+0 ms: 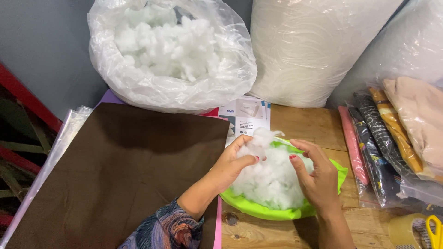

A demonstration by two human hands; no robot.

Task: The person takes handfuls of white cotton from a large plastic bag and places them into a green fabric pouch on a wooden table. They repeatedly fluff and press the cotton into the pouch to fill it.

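Note:
A bright green fabric cover (267, 211) lies on the wooden table with white fibre stuffing (272, 177) bulging out of its top. My left hand (233, 163) pinches a tuft of that stuffing from the left side. My right hand (316, 177) presses against the stuffing from the right, thumb and fingers curled on it. Both wrists come in from the bottom edge.
A big clear plastic bag of white stuffing (170, 50) stands at the back. A dark brown cloth (120, 170) covers the left of the table. Bagged patterned fabrics (392, 133) are stacked on the right, with a tape roll (406, 230) and yellow-handled scissors (434, 230) at the corner.

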